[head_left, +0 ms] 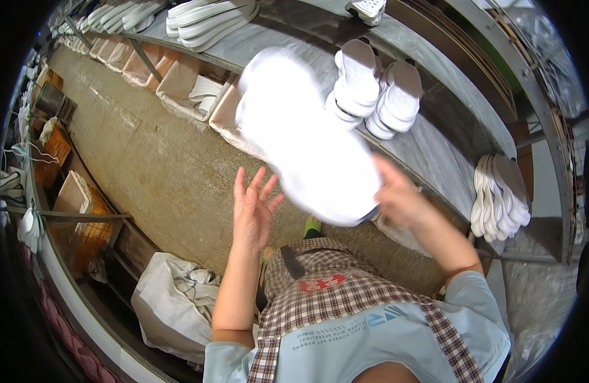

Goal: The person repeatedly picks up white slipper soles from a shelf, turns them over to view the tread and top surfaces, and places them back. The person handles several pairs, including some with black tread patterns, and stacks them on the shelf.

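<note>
A white shoe sole [310,143], smeared by motion, is held up in front of me. My right hand [396,195] grips it by its near right end, fingers closed on the edge. Just left of the sole's lower part, my left hand [251,209] is raised with its fingers spread and nothing in it. Beyond the sole, two stacks of white soles stand side by side on the grey bench: one stack [359,76] and a slightly nearer stack [398,96]. The blur hides whether the held sole is one piece or more.
The long grey bench [435,172] curves past on the right, with another sole stack [502,198] at its near end and more soles [211,25] farther off. Lined bins [186,86] sit beneath it. On my left are an orange basket [93,223] and a whitish sack [163,303].
</note>
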The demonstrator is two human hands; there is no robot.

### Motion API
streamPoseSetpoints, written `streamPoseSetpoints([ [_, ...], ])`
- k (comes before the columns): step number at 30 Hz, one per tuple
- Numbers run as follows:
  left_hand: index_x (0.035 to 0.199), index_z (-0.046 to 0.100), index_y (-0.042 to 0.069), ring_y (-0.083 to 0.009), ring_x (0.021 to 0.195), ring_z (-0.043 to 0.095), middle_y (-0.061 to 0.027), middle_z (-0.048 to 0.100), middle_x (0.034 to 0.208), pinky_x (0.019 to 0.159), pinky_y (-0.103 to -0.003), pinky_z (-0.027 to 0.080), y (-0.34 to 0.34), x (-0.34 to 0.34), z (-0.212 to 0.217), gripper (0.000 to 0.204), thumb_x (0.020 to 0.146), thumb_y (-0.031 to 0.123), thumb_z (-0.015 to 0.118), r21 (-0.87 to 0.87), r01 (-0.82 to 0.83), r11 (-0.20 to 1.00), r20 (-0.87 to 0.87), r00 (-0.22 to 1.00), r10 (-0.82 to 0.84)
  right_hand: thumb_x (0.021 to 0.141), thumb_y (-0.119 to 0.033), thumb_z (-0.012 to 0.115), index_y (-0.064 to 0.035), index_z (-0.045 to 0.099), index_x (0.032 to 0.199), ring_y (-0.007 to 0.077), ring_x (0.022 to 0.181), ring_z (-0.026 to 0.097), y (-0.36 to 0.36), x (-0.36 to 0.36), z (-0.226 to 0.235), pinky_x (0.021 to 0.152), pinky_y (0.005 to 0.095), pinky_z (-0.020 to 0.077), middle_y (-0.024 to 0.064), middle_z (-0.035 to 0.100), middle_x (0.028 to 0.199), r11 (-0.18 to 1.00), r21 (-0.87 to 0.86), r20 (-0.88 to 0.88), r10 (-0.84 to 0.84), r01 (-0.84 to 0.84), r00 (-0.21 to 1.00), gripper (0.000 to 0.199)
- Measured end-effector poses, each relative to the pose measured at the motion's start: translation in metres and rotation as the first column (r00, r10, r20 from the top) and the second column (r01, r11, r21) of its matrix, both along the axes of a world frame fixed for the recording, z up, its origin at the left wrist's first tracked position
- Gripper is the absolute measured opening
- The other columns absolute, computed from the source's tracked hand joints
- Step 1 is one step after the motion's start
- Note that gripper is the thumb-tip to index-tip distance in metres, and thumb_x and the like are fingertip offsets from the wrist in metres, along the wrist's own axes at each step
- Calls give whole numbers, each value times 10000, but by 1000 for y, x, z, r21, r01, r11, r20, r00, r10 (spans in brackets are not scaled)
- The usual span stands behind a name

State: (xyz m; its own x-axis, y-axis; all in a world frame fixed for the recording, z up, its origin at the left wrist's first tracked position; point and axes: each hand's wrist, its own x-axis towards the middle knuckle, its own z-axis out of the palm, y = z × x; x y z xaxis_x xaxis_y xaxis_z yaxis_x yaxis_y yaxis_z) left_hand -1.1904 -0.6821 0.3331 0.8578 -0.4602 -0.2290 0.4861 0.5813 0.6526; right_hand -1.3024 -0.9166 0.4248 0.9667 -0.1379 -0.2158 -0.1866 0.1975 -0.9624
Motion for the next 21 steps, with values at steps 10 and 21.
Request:
streamPoseSetpoints([
  [10, 1354, 356, 28, -327, 1182, 495, -157, 487, 1308, 996, -477, 409, 68, -49, -89, 696, 957, 563, 157, -73, 130, 989, -498, 854, -149, 862, -301, 628, -66, 577, 1189, 201, 802, 526, 138, -2, -63, 700, 311, 431, 96, 519, 892, 795, -592, 180, 289, -131, 940, 406],
  [21, 1095, 569, 104, -265, 842, 633, -91, 634, 963, 735, -479, 532, 81, -88, -96, 384, 972, 419, 386, -502, 267, 823, -512, 676, -531, 883, -285, 595, -36, 647, 982, 150, 710, 551, 184, -2, -45, 652, 266, 449, 79, 538, 841, 831, -555, 143, 62, 28, 988, 273],
])
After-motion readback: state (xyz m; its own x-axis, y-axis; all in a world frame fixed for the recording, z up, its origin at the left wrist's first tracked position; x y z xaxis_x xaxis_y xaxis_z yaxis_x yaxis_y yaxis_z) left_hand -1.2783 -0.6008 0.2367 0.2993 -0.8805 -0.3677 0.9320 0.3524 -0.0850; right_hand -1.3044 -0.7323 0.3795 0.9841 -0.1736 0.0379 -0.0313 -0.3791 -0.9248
